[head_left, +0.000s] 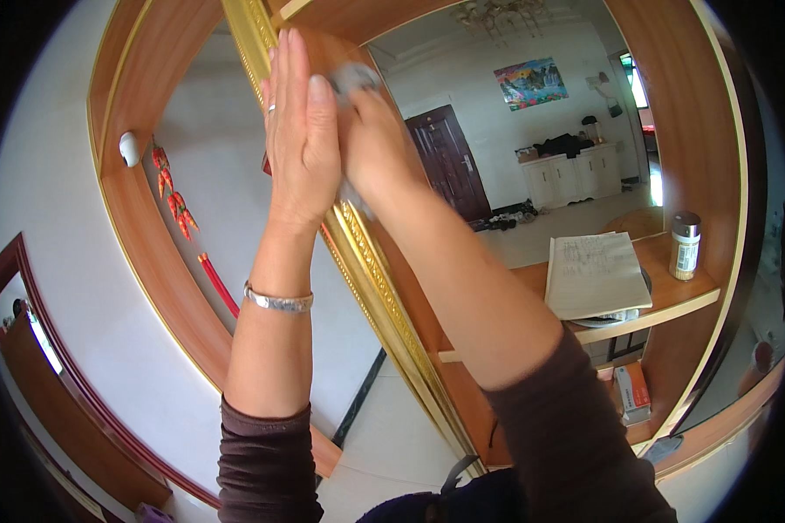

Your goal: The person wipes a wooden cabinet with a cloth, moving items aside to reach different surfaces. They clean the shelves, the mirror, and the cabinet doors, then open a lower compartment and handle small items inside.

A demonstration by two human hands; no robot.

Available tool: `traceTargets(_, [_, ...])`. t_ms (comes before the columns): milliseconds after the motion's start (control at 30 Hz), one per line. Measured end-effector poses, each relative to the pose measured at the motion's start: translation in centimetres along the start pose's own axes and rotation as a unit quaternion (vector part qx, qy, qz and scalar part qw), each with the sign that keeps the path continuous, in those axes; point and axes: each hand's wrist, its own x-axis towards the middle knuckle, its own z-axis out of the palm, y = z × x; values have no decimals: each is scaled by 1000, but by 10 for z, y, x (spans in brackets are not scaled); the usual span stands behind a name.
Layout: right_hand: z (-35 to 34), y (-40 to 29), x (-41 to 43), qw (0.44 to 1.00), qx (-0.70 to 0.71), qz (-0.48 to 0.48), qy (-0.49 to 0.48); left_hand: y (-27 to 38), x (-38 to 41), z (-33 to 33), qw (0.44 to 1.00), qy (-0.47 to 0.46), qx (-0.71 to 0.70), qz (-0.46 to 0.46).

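A gilded moulding with an ornate pattern (pixel 379 287) runs diagonally down the edge of a wooden upright. My left hand (pixel 301 144) lies flat along its upper part, fingers straight and side by side, with nothing seen in it. A ring and a silver bracelet (pixel 279 301) are on that hand and wrist. Right beside it, my right hand (pixel 379 147) holds a greyish cloth (pixel 355 78) against or close to the wood on the inner side of the moulding. Cloth and fingers are blurred, so exact contact cannot be told.
At right, a wooden shelf (pixel 680 295) bears a notepad with handwriting (pixel 595 274) and a jar of toothpicks (pixel 685 248). Lower down stands a small box (pixel 633 392). Red chilli ornaments (pixel 178 209) hang at left, near a white device (pixel 129 149) on the wooden frame.
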Motion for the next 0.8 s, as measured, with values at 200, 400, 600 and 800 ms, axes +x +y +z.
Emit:
traceTargets(200, [-44, 26, -172, 991, -130, -36, -13, 3, -12, 3, 951, 31, -306, -23])
traceTargets(400, [-15, -7, -76, 913, -274, -290, -87, 8, -17, -12, 923, 148, -355, -26])
traceTargets(600, [56, -65, 92, 659, -569, -488, -62, 33, -33, -3, 895, 209, -385, -85])
traceTargets(800, [58, -62, 110, 647, -498, -574, -64, 19, -48, -3, 892, 257, -359, -98])
